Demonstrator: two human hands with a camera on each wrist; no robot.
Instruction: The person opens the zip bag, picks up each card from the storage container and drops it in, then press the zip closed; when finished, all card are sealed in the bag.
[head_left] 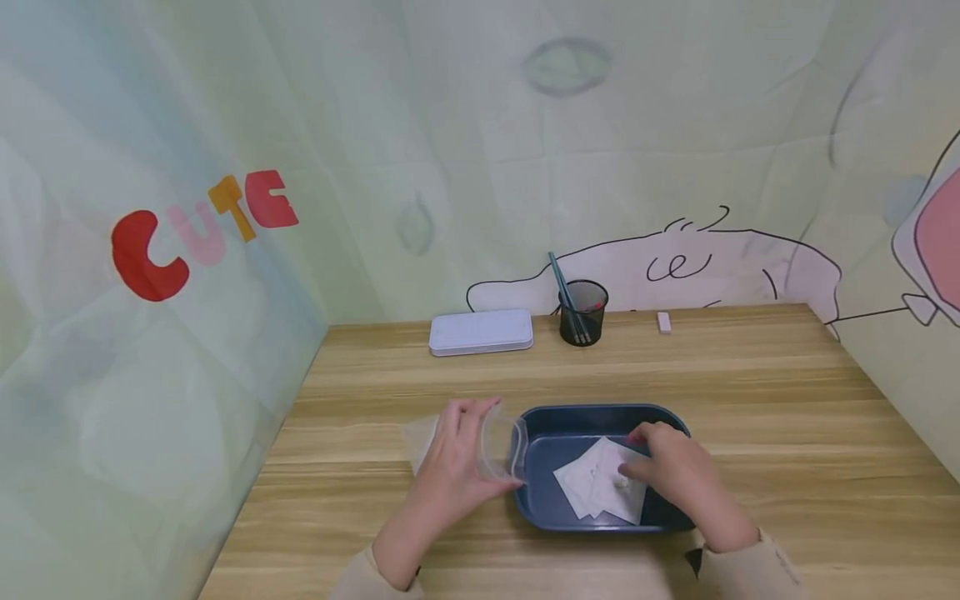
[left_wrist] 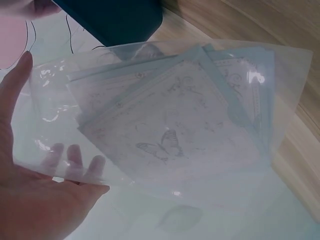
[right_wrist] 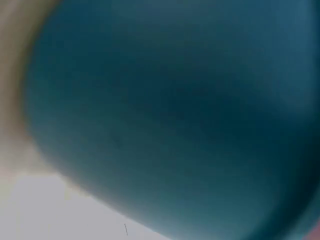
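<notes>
My left hand point(head_left: 450, 467) holds a clear plastic bag point(head_left: 498, 446) with thumb and fingers spread at its mouth, left of a dark blue tray point(head_left: 546, 446). Several square printed papers point(left_wrist: 170, 120), the front one bearing a butterfly, lie inside the bag in the left wrist view. Overlapping white paper squares point(head_left: 588, 483) rest on the tray floor. Over their right side reaches my right hand point(head_left: 671, 467), its thumb and forefinger apart at the papers. The tray's blue wall point(right_wrist: 165, 110) fills most of the right wrist view, which hides the right fingers.
At the back of the wooden table point(head_left: 360, 375) stand a pale flat case point(head_left: 480, 332) and a black mesh cup point(head_left: 592, 321) with blue sticks point(head_left: 564, 287) in it. A small white block point(head_left: 663, 322) lies right of the cup. A printed curtain point(head_left: 420, 150) hangs behind.
</notes>
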